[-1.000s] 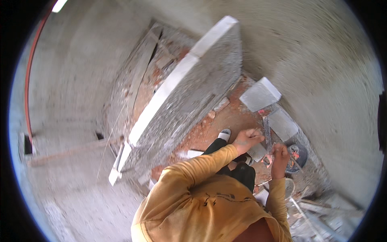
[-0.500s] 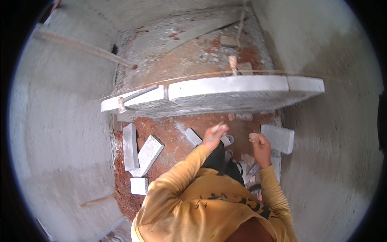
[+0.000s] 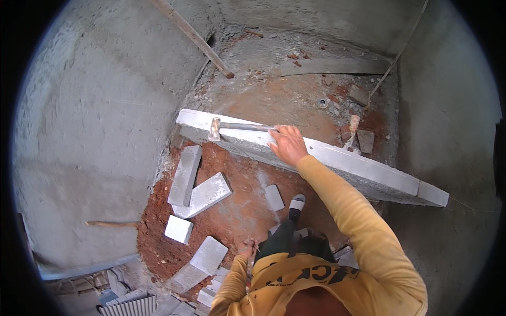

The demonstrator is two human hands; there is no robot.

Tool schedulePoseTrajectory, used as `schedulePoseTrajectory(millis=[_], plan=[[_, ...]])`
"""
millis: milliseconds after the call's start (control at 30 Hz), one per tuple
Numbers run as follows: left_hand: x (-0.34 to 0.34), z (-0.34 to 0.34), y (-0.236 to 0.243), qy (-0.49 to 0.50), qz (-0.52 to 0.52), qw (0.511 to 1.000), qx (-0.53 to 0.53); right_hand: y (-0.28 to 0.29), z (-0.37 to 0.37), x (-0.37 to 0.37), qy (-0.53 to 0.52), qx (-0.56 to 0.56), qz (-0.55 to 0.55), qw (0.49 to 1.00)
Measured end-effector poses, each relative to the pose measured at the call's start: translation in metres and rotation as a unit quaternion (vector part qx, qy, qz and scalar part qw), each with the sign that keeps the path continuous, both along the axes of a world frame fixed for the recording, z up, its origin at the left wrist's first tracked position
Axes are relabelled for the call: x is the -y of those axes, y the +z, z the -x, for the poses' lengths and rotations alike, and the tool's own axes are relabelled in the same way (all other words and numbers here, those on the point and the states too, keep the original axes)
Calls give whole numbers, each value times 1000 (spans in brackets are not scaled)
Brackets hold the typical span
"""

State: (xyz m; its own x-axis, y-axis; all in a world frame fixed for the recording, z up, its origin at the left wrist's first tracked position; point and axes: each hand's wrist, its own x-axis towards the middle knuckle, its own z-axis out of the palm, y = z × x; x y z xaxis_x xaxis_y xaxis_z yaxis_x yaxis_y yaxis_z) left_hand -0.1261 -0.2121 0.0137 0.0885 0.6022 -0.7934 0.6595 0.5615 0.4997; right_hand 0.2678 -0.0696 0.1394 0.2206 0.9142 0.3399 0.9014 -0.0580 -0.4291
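Note:
A hammer (image 3: pixel 242 126) lies along the top of a low wall of white blocks (image 3: pixel 363 168), its rusty head toward the left. My right hand (image 3: pixel 291 145) reaches across to the wall top, with the fingers closed round the end of the hammer's handle. My left hand (image 3: pixel 246 247) hangs low beside my left leg, its fingers curled together. Whatever it may hold is too small to make out. Below it to the left sit pale blocks (image 3: pixel 209 254).
Several loose blocks (image 3: pixel 203 196) lie on the red soil at the left. A wooden-handled tool (image 3: pixel 354 124) stands behind the wall, near broken bricks (image 3: pixel 365 141). A thin string runs along the wall. Grey plastered walls (image 3: pixel 95 147) enclose the space, and a wooden bar (image 3: pixel 195 37) juts at the upper left.
My view and body have turned left. My right hand has moved from beside my body to the hammer's handle on the wall, and my left hand has dropped back to my left side.

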Motion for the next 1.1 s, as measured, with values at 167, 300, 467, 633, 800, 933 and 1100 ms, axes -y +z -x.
schedulePoseTrajectory(millis=[167, 300, 467, 633, 800, 933, 1100], plan=[[13, 18, -11, 16, -25, 997, 74, -54, 2, -66, 0, 38, 82, 996], [19, 30, -15, 60, -30, 984, 162, -78, 2, -106, 20, 102, -33, 994], [-1, 18, -11, 23, 59, 964, 260, -61, 26, -74, 35, -22, 74, 996], [-43, -37, 12, -183, -54, 977, 98, -33, 22, 90, 1, -221, 161, 962], [-84, -158, 18, -364, -152, 892, 220, -12, 18, 309, -158, -443, 137, 872], [-42, -293, 30, -470, -135, 820, 298, -19, 31, 467, -370, -438, 83, 815], [79, -463, 68, -571, -226, 701, 363, -12, 65, 575, -606, -326, -58, 723]])
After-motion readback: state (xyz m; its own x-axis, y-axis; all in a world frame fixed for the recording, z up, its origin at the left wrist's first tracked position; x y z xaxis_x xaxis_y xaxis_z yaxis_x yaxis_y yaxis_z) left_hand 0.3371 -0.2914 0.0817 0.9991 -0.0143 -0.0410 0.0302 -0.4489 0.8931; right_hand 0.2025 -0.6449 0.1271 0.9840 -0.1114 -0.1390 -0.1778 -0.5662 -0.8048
